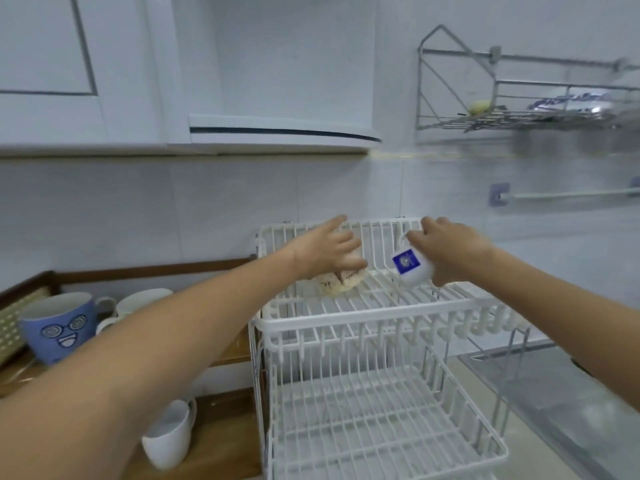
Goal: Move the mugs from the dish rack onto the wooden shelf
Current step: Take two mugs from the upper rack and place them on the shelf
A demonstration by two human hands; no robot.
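My right hand [446, 249] grips a white mug with a blue label [412, 266], tilted over the dish rack [381, 320] top tier, while my left hand [329, 249], fingers spread open, covers a cream patterned mug [337, 284] lying there.

I am reaching both bare arms forward and slightly upward, elbows nearly straight. My left hand [329, 252] is stretching out palm down, fingers spread and angled to the right, the fingertips curling downward. My right hand [450, 249] is turning its back toward me, wrist bent, with the fingers closing in a grip toward the left. The two hands are hovering near each other, apart.
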